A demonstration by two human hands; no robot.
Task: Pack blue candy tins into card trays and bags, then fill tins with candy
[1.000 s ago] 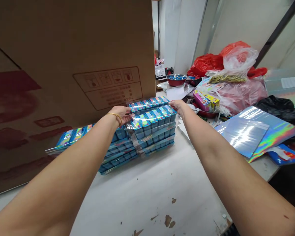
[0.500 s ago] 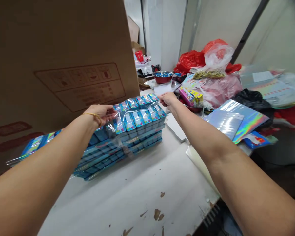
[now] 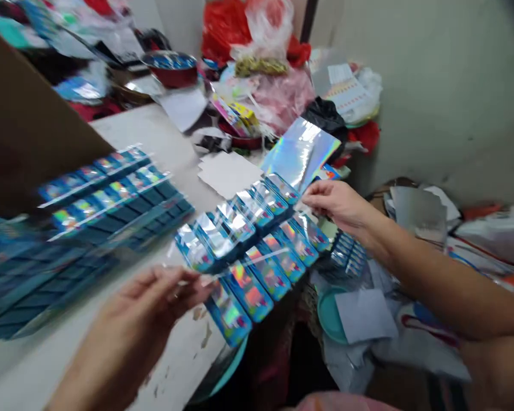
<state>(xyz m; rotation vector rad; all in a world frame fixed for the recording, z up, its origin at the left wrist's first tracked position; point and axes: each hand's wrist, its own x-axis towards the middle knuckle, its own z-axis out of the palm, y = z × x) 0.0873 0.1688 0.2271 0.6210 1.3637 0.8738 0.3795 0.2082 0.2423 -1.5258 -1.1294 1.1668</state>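
Observation:
Between my two hands hangs a clear-wrapped pack of small blue boxes point(image 3: 257, 260) with shiny, colourful tops, set in two rows. My left hand point(image 3: 163, 297) is closed on the near left edge of the wrap, blurred by motion. At the far right end, my right hand point(image 3: 332, 200) pinches the plastic. The pack is tilted and held over the table's front edge. To the left, a stack of similar blue packs point(image 3: 124, 205) lies on the white table point(image 3: 149, 120), smeared by motion.
A big cardboard box point(image 3: 29, 120) stands at the left. Behind are a red bowl point(image 3: 173, 74), plastic bags point(image 3: 278, 94), holographic sheets point(image 3: 302, 151) and white card point(image 3: 229, 174). Below the table edge sit a teal tub point(image 3: 332, 314) and another blue pack point(image 3: 349, 254).
One pack has come off the stack, carried right and towards me in both hands. The view has swung right, bringing the floor items beside the table into sight.

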